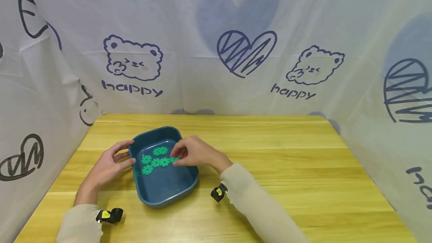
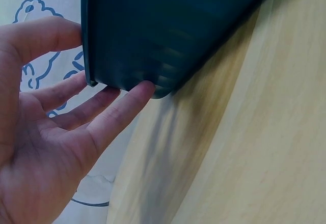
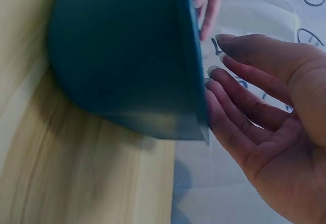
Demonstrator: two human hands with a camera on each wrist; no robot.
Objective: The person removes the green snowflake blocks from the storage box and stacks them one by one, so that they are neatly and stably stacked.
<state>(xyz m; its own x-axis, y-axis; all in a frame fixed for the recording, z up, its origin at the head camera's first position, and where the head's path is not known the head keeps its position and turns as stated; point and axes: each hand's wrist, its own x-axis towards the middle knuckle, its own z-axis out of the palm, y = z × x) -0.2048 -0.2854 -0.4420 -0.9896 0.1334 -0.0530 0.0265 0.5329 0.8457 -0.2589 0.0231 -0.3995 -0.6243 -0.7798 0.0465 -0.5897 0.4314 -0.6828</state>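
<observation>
A dark blue tray [image 1: 162,194] stands on the table, holding several green notched discs [image 1: 147,169] shaped like flowers. My left hand [image 1: 107,162] holds the tray's left side. In the left wrist view, its thumb crosses the rim while other fingers [image 2: 127,104] lie against the outer wall. My right hand [image 1: 195,153] is over the tray's right part, thumb and forefinger pinching a green disc [image 1: 173,159], mostly covered by the fingers in the head view. The right wrist view has the tray wall [image 3: 122,71] hiding the discs.
The wooden table [image 1: 270,168] extends to the right of the tray. Printed white cloth [image 1: 189,81] hangs behind it and at both sides. A black device [image 1: 110,216] is strapped at the left wrist and another [image 1: 218,192] at the right.
</observation>
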